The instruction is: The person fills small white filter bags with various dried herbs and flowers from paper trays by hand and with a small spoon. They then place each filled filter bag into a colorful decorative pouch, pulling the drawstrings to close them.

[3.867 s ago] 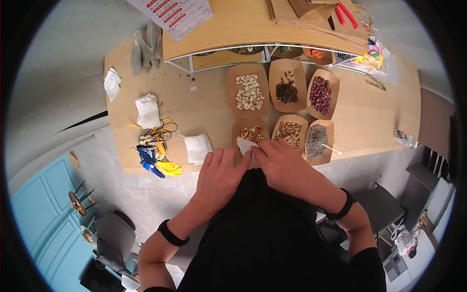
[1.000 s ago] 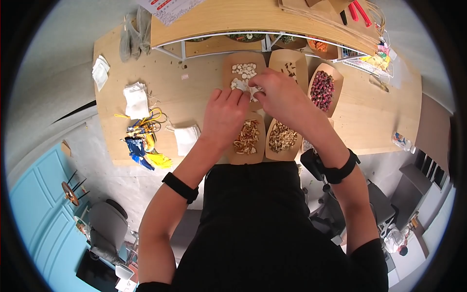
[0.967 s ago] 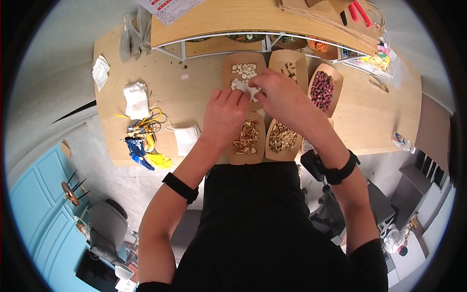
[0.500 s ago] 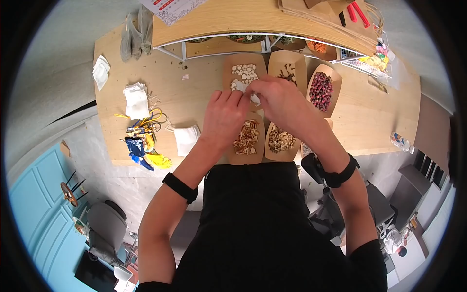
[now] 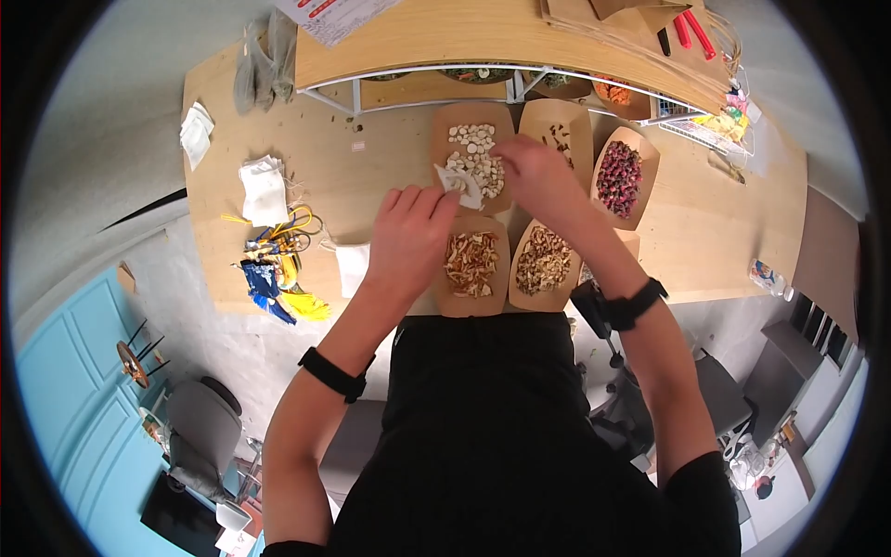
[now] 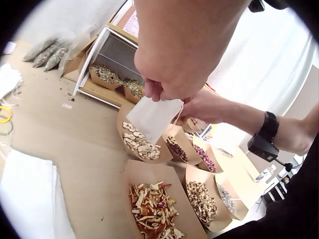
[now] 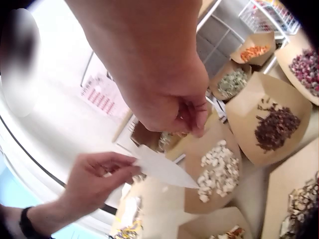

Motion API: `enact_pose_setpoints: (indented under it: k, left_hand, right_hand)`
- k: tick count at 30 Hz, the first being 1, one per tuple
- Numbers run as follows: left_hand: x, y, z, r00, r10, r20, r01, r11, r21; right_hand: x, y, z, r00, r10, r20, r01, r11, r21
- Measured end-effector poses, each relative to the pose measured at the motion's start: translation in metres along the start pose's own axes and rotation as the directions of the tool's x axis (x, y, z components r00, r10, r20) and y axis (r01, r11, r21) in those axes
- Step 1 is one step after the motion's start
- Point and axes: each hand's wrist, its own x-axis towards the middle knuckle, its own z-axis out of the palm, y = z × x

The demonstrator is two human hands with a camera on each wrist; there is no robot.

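My left hand (image 5: 408, 237) pinches a small white drawstring pouch (image 6: 154, 117) near its edge. The pouch hangs tilted over the near part of a brown paper tray (image 5: 444, 148) of white dried pieces (image 5: 473, 139); its cord shows in the left wrist view. My right hand (image 5: 538, 172) hovers over the right side of that tray, apart from the pouch. In the right wrist view its fingers curl in toward the thumb, and no piece shows between them. Just right of it, partly behind the hand, stands a tray of dark brown bits (image 7: 276, 129).
Nearby trays hold rosebuds (image 5: 619, 176), orange-brown shreds (image 5: 471, 265) and chopped tan pieces (image 5: 543, 260). A wooden shelf (image 5: 418, 42) with white metal legs stands behind. White pouches (image 5: 264, 190) and blue and yellow tassels (image 5: 278, 288) lie left. A bottle (image 5: 770, 277) lies right.
Both hands and the pouch have gone from the near trays to the tray of white pieces. In the last half second my right hand has parted from the pouch, moving up and right.
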Motion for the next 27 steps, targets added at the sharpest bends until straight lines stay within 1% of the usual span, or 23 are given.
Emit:
enact_pose_setpoints:
  k: [1,2,3,5,6,8,9,11,12,14,15,17,18,19,20,21,23,24,26,27]
  left_hand:
    - [-0.002,-0.002,-0.001,1.0,-0.019,0.019,0.019,1.0,-0.004]
    - [-0.005,-0.003,-0.001,1.0,-0.017,0.025,0.017,1.0,-0.005]
    - [-0.007,-0.005,-0.001,0.999,-0.028,0.031,0.028,1.0,-0.003]
    - [-0.01,-0.008,-0.002,0.998,-0.044,0.042,0.044,0.999,0.003]
    - [-0.01,-0.008,-0.003,0.998,-0.044,0.035,0.044,0.999,0.0]
    - [-0.011,-0.011,-0.004,0.998,-0.044,0.034,0.045,0.999,-0.002]
    - [-0.012,-0.011,-0.004,0.998,-0.049,0.039,0.05,0.999,-0.004]
    - [-0.011,-0.011,-0.004,0.998,-0.055,0.043,0.056,0.998,-0.007]
    - [-0.01,-0.012,-0.004,0.998,-0.054,0.04,0.054,0.998,-0.018]
    - [-0.009,-0.012,-0.004,0.998,-0.051,0.038,0.052,0.998,-0.03]
    - [-0.007,-0.012,-0.003,0.998,-0.044,0.047,0.046,0.998,-0.035]
    - [-0.002,-0.011,0.001,0.998,-0.032,0.051,0.035,0.998,-0.045]
    - [0.0,-0.011,0.004,0.999,-0.014,0.048,0.016,0.999,-0.048]
    - [0.003,-0.01,0.006,0.999,0.004,0.043,-0.002,0.999,-0.049]
    - [0.006,-0.01,0.008,0.999,0.007,0.039,-0.005,0.999,-0.05]
    - [0.007,-0.01,0.01,0.999,0.016,0.037,-0.014,0.999,-0.048]
    - [0.01,-0.008,0.014,0.999,0.028,0.036,-0.026,0.998,-0.049]
    - [0.011,-0.008,0.016,0.998,0.032,0.046,-0.03,0.999,-0.044]
    - [0.013,-0.007,0.018,0.998,0.038,0.055,-0.036,0.999,-0.039]
    - [0.014,-0.005,0.019,0.998,0.034,0.056,-0.032,0.999,-0.035]
  right_hand:
    - [0.0,0.014,0.016,0.994,-0.09,0.068,0.098,0.986,-0.136]
    - [-0.002,0.023,0.028,0.975,-0.165,0.15,0.2,0.945,-0.259]
    - [-0.002,0.024,0.037,0.975,-0.164,0.15,0.198,0.946,-0.255]
    - [0.001,0.024,0.057,0.966,-0.214,0.145,0.258,0.838,-0.481]
    - [0.004,0.026,0.062,0.965,-0.216,0.146,0.26,0.84,-0.476]
    - [0.009,0.029,0.072,0.964,-0.17,0.203,0.255,0.798,-0.546]
    - [0.012,0.03,0.075,0.964,-0.168,0.205,0.255,0.8,-0.543]
    - [0.015,0.031,0.078,0.959,-0.061,0.276,0.215,0.789,-0.575]
    - [0.017,0.028,0.075,0.959,-0.061,0.276,0.216,0.79,-0.574]
    - [0.019,0.025,0.066,0.958,0.101,0.269,0.018,0.914,-0.406]
    - [0.018,0.028,0.062,0.957,0.105,0.27,0.015,0.913,-0.408]
    - [0.015,0.036,0.05,0.982,0.076,0.174,-0.034,0.973,-0.229]
    - [0.013,0.032,0.042,0.982,0.079,0.174,-0.037,0.972,-0.233]
    - [0.013,0.023,0.027,0.98,0.121,0.158,-0.104,0.989,-0.107]
    - [0.014,0.012,0.013,0.976,0.162,0.145,-0.167,0.986,0.021]
    - [0.014,0.002,0.002,0.977,0.162,0.142,-0.166,0.986,0.019]
    - [0.013,-0.017,-0.018,0.933,0.3,0.201,-0.34,0.917,0.209]
    - [0.011,-0.027,-0.026,0.933,0.302,0.197,-0.341,0.917,0.208]
    - [0.007,-0.042,-0.036,0.913,0.285,0.292,-0.363,0.894,0.262]
    - [0.005,-0.043,-0.034,0.913,0.287,0.29,-0.364,0.894,0.262]
